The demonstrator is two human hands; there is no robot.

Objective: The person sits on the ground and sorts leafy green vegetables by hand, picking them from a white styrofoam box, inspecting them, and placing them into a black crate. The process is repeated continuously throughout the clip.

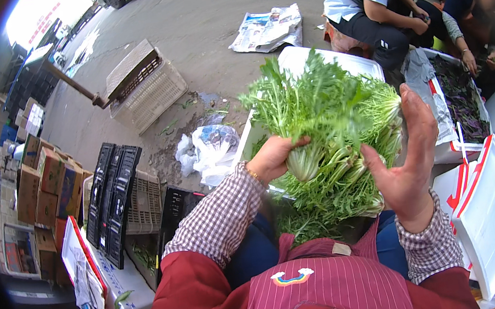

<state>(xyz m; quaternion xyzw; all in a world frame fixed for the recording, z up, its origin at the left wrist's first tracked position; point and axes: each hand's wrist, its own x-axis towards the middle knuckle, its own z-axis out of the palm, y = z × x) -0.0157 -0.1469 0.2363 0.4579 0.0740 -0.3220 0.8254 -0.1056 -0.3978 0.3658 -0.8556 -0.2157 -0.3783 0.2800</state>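
My left hand (274,158) grips a bunch of frilly leafy greens (303,161) near its pale root end, leaves pointing away from me. On the right, my right hand (404,170) is raised with thumb and fingers spread, beside the pale stem ends of more greens (388,111). It holds nothing that I can see. Under both hands, a heap of the same greens (330,204) covers much of a white foam box (246,143) in front of my lap. Its contents below the heap are hidden.
People (369,4) sit at the right beside a foam box of purple-green leaves (455,97). White foam lids (491,215) stand near my right arm. Plastic bags (215,147), a plastic crate (148,92), a black folded crate (114,201) and cardboard boxes (28,195) lie leftward. Newspaper (265,28) lies ahead.
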